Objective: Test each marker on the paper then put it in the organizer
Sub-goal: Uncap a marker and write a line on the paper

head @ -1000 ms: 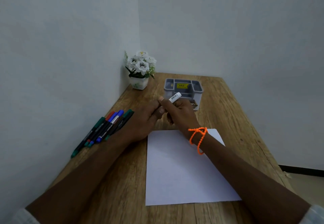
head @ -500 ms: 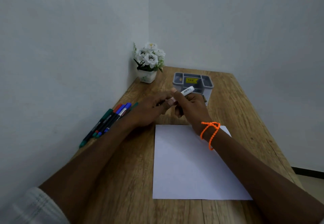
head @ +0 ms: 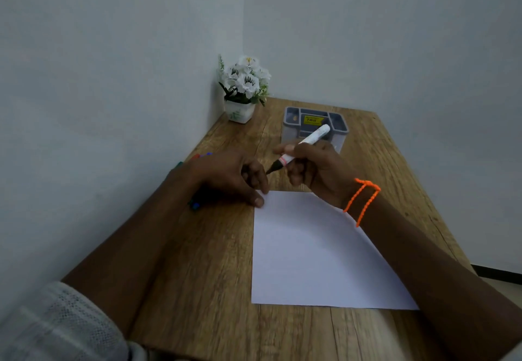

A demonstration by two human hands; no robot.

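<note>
White paper, a plain rectangular sheet, lies flat on the wood-grain tabletop, its near edge close to the tabletop's near edge. The right hand, with an orange beaded cord looped round its wrist, hovers over the sheet's far edge with its fingers curled round a white-barrelled marker with a dark tip. That marker is uncapped and tilted, its dark tip pointing down and left toward the other hand and held above the tabletop just beyond the paper, its back end rising to the far right in front of the organizer. The left hand rests beside the sheet's far left corner, its fingers curled under and its thumb tip touching that corner; something dark seems to sit in its fingers, but I cannot tell what it is, nor whether it is truly held. Behind the left wrist, a few coloured marker ends peep out on the tabletop near the left wall, mostly hidden by the arm. A grey plastic desk organizer with several compartments and a yellow sticker stands at the far side, beyond the right hand. Left of it, in the far corner, stands a small white pot of white artificial flowers.
</note>
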